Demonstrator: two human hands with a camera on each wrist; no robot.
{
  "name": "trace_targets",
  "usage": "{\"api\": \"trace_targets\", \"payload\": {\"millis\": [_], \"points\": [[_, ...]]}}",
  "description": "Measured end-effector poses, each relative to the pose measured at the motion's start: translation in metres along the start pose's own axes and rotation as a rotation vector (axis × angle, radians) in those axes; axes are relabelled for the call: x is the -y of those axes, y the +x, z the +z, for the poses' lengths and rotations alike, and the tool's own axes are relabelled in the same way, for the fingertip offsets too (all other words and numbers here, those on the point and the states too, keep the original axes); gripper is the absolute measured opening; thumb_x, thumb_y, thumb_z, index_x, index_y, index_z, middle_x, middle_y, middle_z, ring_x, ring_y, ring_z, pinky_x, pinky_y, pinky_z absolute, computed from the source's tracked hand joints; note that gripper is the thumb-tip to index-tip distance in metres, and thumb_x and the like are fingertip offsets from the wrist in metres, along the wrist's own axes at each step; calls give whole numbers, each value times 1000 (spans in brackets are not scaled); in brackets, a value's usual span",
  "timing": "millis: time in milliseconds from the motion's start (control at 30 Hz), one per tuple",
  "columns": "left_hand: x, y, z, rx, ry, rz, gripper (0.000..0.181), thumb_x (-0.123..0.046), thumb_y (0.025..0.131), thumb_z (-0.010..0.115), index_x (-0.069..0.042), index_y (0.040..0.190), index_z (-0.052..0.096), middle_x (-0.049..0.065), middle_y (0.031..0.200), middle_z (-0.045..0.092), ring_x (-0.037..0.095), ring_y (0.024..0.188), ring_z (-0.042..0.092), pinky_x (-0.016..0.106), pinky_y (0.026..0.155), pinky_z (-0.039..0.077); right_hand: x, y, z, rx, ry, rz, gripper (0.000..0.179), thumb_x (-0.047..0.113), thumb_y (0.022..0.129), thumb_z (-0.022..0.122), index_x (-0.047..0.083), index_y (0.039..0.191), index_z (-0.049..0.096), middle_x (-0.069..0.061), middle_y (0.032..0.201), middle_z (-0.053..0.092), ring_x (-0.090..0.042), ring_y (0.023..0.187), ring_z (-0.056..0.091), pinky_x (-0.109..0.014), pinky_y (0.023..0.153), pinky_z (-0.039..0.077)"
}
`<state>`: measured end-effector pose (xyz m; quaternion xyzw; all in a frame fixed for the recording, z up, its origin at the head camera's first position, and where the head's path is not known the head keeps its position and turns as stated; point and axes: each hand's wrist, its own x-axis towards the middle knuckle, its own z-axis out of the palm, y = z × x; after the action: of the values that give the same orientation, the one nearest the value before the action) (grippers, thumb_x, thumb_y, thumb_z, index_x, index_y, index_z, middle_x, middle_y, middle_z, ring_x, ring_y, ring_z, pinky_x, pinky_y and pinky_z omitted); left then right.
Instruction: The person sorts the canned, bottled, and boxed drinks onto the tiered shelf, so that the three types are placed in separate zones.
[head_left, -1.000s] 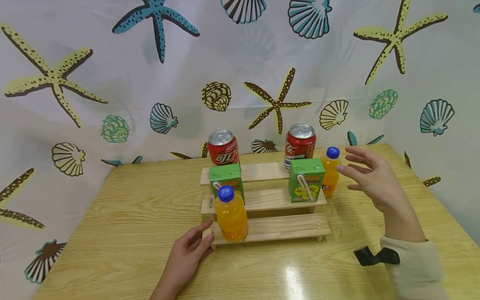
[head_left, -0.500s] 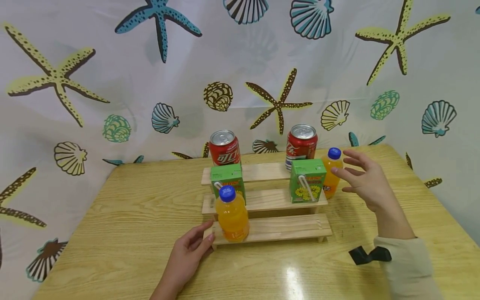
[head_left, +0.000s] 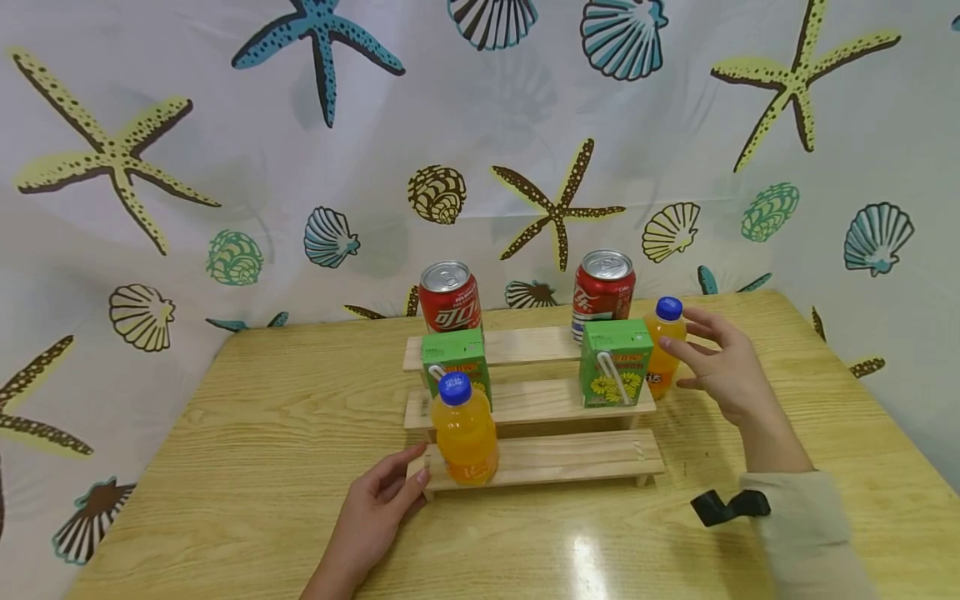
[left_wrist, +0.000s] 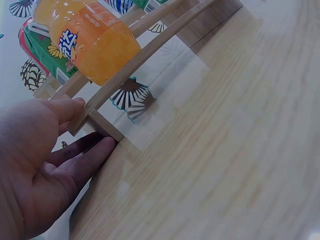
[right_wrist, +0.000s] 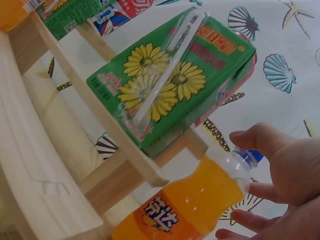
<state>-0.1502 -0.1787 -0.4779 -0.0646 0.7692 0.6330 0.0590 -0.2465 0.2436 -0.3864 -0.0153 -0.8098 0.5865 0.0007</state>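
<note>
A three-tier wooden rack (head_left: 573, 457) stands on the table. My left hand (head_left: 375, 504) holds the left end of its lowest tier, fingertips at the plank and its leg in the left wrist view. Just inside that end stands an orange soda bottle (head_left: 467, 437) with a blue cap. A second orange soda bottle (head_left: 663, 358) stands upright beside the rack's right end. My right hand (head_left: 727, 371) is around its right side, fingers spread, thumb in front of the bottle. In the right wrist view, space shows between the thumb (right_wrist: 250, 135) and the bottle.
On the middle tier stand two green drink cartons, one left (head_left: 456, 343) and one right (head_left: 617, 362), with straws attached. Behind them, two red cola cans, left (head_left: 450, 304) and right (head_left: 603, 292), stand on the top tier. A patterned cloth (head_left: 360, 167) hangs behind the table.
My right hand has moved left, closer to the bottle at the rack's right side, its fingers now beside it. The left hand stays at the rack's end.
</note>
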Motion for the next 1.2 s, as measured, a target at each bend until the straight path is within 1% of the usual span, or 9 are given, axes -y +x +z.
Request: {"api": "trace_targets", "payload": {"millis": [133,200,267,367,467,567,800,1033,1200], "points": [[0,0,0,0,-3,-4,46,-27,98,67,-15,141,58,16,147,51,28,126,60,25,87,61,-9,6,2,7,6,26,83,38,96,68,10,159,23,-26,161,20,-50,143,33,-50,88,60],[0,1,0,-1,2,-3,46,-27,98,67,-16,141,58,15,148,50,30,128,59,25,87,60,-14,8,3,8,4,33,83,38,96,67,11,160,21,-26,162,19,-50,144,33,-49,88,61],[1,1,0,-3,7,-5,46,-28,98,67,-16,141,58,16,148,50,30,128,58,25,87,60,-17,10,5,7,4,35,83,38,97,67,12,160,20,-26,162,19,-50,144,33,-44,85,63],[0,0,0,-4,11,-5,46,-30,97,68,-17,141,58,16,148,50,30,127,59,25,87,60,-18,11,6,4,11,35,81,36,97,66,13,160,20,-26,162,19,-50,144,33,-38,80,64],[-2,0,0,-8,14,-6,47,-33,96,69,-17,140,59,15,147,51,29,125,61,25,87,61,-18,11,8,1,21,37,80,35,98,66,13,160,20,-26,162,20,-49,144,33,-36,79,64],[-2,0,0,-14,14,-15,46,-33,95,70,-19,138,61,14,147,51,29,125,61,25,87,61,-19,11,9,0,25,39,80,34,98,65,12,160,20,-26,161,21,-49,144,34,-37,80,64],[-1,0,1,-15,18,-18,46,-33,95,70,-18,138,61,15,148,51,33,129,57,25,87,60,-23,13,11,9,45,32,76,31,101,62,10,160,19,-26,160,23,-48,144,34,-37,80,64],[-2,0,2,-21,-5,-37,45,-30,95,71,-18,137,61,15,142,56,24,116,66,25,86,61,-25,14,16,-7,49,42,69,30,102,60,9,158,25,-27,158,26,-51,143,34,-41,82,64],[-1,0,1,-23,-15,-48,45,-30,95,71,-19,137,61,15,141,56,24,117,66,25,86,61,-27,15,16,-19,36,39,67,30,102,59,9,157,28,-26,157,29,-50,141,37,-45,85,63]]}}
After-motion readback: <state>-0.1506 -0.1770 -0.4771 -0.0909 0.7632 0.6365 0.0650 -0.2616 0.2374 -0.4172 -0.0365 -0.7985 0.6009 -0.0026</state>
